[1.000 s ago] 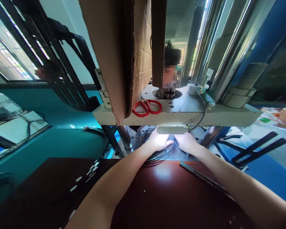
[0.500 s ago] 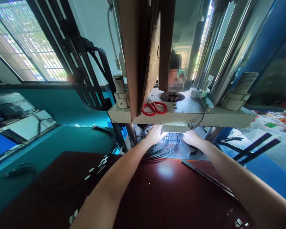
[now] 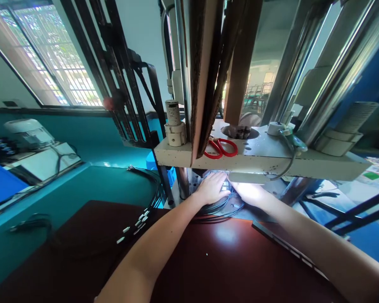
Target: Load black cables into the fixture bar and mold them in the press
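Note:
My left hand reaches under the machine's pale upper plate. Its fingers stretch forward and the thumb lies apart, just above looped black cables. My right hand comes in from the other side, close to the left fingertips. Bright lamp light and the lamp hide most of its fingers, so its grip does not show. The cables lie in loose curves on the metal bed, in front of and below my left hand.
Scissors with red handles rest on the upper plate beside a cardboard sheet. More cables with white connectors hang over the table's left side. A dark slotted bar lies on the reddish table, near my right forearm.
The view has shifted, so the machine appears farther right. My right hand has moved inward, nearer my left hand. More of my left thumb shows above the cables.

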Action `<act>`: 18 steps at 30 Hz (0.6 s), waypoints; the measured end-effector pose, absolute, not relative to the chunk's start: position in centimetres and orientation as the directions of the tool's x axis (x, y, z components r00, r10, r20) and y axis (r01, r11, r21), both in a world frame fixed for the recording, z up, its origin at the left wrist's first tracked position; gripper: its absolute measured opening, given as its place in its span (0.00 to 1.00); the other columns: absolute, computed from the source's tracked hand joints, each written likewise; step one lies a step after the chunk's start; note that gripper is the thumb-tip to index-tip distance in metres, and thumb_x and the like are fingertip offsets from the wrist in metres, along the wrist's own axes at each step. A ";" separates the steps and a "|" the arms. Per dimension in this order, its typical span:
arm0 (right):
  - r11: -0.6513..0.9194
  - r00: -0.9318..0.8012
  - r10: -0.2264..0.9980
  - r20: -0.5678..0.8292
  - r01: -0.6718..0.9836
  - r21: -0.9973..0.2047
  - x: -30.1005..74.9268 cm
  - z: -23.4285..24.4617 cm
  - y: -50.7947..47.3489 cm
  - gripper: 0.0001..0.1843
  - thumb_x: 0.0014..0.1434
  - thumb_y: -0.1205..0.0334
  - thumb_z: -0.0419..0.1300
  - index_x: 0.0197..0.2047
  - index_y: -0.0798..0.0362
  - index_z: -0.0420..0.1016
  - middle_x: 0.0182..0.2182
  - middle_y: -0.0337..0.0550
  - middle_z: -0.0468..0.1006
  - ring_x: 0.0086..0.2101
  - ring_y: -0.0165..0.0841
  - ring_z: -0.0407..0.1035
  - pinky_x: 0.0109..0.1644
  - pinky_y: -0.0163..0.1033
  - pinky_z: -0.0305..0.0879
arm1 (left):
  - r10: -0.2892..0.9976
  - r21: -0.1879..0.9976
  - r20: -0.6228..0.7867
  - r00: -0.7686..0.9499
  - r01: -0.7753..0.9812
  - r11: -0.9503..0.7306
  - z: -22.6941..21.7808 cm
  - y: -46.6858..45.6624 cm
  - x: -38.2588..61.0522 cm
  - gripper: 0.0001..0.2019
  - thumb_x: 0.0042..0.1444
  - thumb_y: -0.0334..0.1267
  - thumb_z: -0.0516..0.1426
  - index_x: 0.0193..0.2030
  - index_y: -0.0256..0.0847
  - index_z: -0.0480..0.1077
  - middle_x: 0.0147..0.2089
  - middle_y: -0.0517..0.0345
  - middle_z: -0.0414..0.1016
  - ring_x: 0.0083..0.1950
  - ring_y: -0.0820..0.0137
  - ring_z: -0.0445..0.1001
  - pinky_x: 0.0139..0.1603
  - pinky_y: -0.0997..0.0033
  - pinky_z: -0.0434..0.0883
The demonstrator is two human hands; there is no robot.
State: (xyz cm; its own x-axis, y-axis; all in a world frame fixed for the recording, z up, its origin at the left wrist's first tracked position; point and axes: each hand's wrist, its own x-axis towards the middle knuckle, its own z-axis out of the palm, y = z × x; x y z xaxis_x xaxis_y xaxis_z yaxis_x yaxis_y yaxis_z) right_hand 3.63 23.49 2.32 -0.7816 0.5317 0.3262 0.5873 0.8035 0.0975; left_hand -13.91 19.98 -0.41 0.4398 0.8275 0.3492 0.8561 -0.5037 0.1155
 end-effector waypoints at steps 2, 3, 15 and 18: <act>0.791 -0.771 0.553 0.317 0.605 0.090 3.2 2.5 23.2 0.24 0.60 0.77 0.44 0.55 0.53 0.68 0.45 0.47 0.76 0.46 0.39 0.70 0.56 0.47 0.62 | 0.834 0.116 0.363 0.415 0.868 -0.483 -0.5 20.1 -13.8 0.26 0.56 0.50 0.52 0.56 0.34 0.62 0.59 0.44 0.65 0.61 0.61 0.62 0.62 0.61 0.57; 0.788 -0.768 0.562 0.307 0.610 0.086 3.0 2.5 23.0 0.24 0.60 0.77 0.45 0.55 0.53 0.68 0.45 0.48 0.76 0.46 0.39 0.70 0.57 0.47 0.62 | 0.838 0.118 0.369 0.403 0.874 -0.472 -0.5 20.2 -13.7 0.26 0.57 0.50 0.51 0.56 0.34 0.62 0.59 0.44 0.65 0.61 0.61 0.62 0.62 0.61 0.56; 0.694 -0.679 0.702 0.217 0.720 0.008 2.8 2.3 23.9 0.16 0.54 0.74 0.55 0.45 0.54 0.75 0.39 0.46 0.78 0.41 0.39 0.72 0.52 0.44 0.65 | 0.860 0.207 0.330 0.389 0.859 -0.468 0.4 21.0 -13.5 0.27 0.54 0.51 0.53 0.56 0.38 0.64 0.57 0.47 0.68 0.59 0.60 0.64 0.60 0.61 0.58; 0.617 -0.593 0.772 0.229 0.786 -0.041 4.0 2.2 26.0 0.15 0.51 0.75 0.54 0.39 0.54 0.76 0.36 0.46 0.79 0.38 0.38 0.72 0.48 0.43 0.67 | 0.930 0.320 0.241 0.278 0.882 -0.347 0.9 22.3 -14.5 0.22 0.55 0.45 0.53 0.54 0.38 0.66 0.52 0.48 0.72 0.55 0.62 0.68 0.58 0.65 0.62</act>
State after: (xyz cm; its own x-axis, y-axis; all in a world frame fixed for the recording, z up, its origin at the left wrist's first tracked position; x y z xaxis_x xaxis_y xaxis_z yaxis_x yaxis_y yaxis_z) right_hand 4.02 25.99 2.21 -0.5933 0.7718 0.2289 0.7862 0.6166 -0.0410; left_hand -14.45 22.31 0.91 0.2781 0.9298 0.2410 0.8818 -0.3466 0.3199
